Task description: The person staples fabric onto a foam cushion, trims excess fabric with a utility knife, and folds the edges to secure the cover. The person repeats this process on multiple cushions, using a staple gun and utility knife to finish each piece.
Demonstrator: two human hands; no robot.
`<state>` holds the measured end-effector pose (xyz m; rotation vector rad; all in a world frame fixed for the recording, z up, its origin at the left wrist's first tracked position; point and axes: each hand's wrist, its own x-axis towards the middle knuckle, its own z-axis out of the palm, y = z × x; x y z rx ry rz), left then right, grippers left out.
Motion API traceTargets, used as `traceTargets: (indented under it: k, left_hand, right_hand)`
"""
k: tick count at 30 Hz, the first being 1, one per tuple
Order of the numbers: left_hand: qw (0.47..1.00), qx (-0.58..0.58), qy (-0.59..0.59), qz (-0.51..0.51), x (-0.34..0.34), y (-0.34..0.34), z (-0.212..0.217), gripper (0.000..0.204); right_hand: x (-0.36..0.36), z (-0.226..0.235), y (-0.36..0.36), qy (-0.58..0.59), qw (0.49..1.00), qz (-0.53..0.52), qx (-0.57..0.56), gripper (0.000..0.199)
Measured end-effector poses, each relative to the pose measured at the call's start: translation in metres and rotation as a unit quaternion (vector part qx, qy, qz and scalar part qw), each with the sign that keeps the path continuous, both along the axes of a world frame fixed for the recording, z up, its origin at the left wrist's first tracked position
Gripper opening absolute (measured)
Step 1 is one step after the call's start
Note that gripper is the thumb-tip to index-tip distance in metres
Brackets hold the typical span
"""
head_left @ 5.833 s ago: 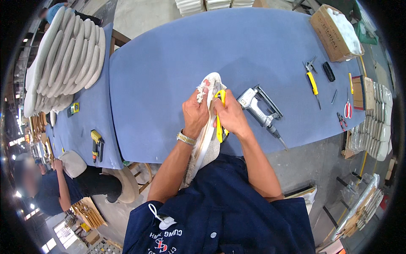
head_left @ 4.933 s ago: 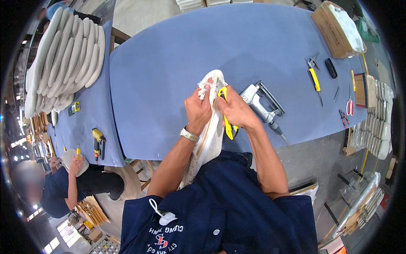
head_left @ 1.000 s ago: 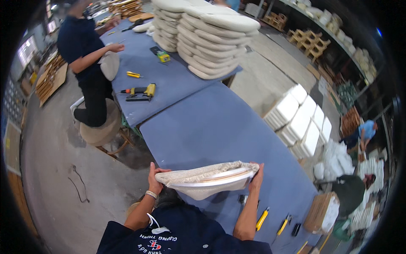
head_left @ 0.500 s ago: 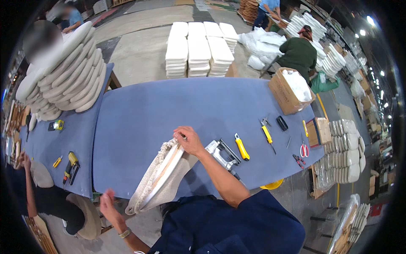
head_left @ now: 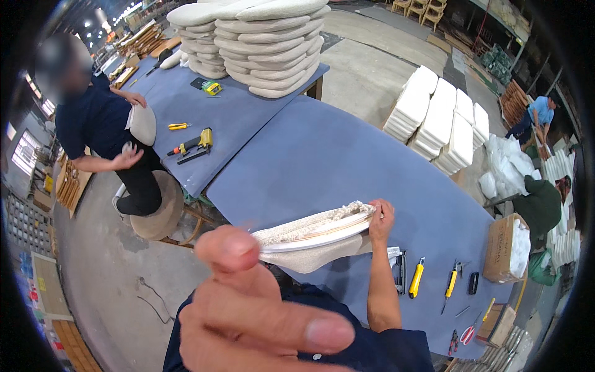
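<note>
A seat pad (head_left: 313,247) with beige fabric, frayed fabric edges and a white rim is tilted on its side near the table's front edge. At its right end, my right hand (head_left: 380,222) is closed around the pad's corner. My left hand (head_left: 248,310) is raised very close to the head camera, large and slightly blurred. Its fingers are apart with nothing seen between them, and it covers the pad's left end. Right of my right forearm lies a staple gun (head_left: 400,270), partly hidden by that arm.
The blue-covered table (head_left: 322,161) also bears a yellow cutter knife (head_left: 417,278), red-handled scissors (head_left: 467,335) and a cardboard box (head_left: 496,248). A co-worker (head_left: 102,130) sits at the left table, near another staple gun (head_left: 197,144) and stacked beige cushions (head_left: 273,53).
The view has swung left, bringing the co-worker further in. My left hand has risen from beside the pad to near the camera. My right hand keeps its grip on the pad's end.
</note>
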<state>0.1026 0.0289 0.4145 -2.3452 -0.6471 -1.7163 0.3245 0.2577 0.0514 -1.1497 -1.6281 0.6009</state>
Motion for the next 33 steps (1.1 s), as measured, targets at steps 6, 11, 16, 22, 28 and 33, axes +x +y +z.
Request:
traceTargets:
  k: [6,11,16,22,28,33]
  left_hand:
    - [0.982,0.104,-0.054,0.147,0.033,0.004,-0.010,0.011]
    - [0.997,-0.025,0.012,0.077,0.029,-0.027,0.002,0.038]
    - [0.988,0.007,0.020,0.156,0.033,-0.006,0.012,0.043]
    - [0.996,-0.045,0.070,0.038,-0.007,-0.036,0.010,0.038]
    - [0.989,0.033,-0.115,-0.086,0.031,-0.004,0.003,0.025]
    - [0.933,-0.103,-0.323,-0.120,0.063,-0.035,0.000,0.023]
  right_hand:
    - [-0.002,0.003,0.000,0.000,1.000,-0.004,-0.001,0.023]
    - [-0.006,0.000,0.002,0.012,1.000,0.003,0.008,0.022]
    - [0.007,-0.006,0.006,0.007,1.000,0.002,0.001,0.022]
    - [0.003,-0.016,0.007,-0.002,1.000,-0.001,0.018,0.022]
    - [-0.003,-0.011,0.007,-0.003,1.000,0.014,0.004,0.022]
    - [-0.002,-0.018,0.008,0.008,1.000,0.029,0.001,0.022]
